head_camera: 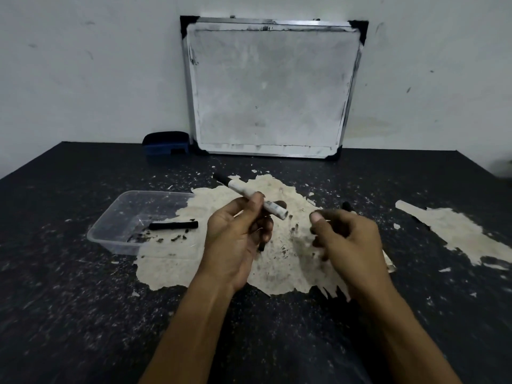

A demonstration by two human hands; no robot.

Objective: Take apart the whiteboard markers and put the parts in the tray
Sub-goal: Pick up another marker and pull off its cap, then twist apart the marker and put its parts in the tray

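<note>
I pinch the marker barrel (250,195) in my left hand (238,239), open end toward my loosely curled right hand (346,239), right of the tray (110,234), for pulling parts out; its grip unclear.

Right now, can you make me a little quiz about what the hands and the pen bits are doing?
1. True or false: the left hand holds the white marker barrel.
2. Where does the black ink stick lie? A) on the whiteboard B) in the clear tray C) in the right hand
3. Fill in: the dark blue eraser sits to the ____ of the whiteboard.

Key: 1 true; 2 B; 3 left.
</note>
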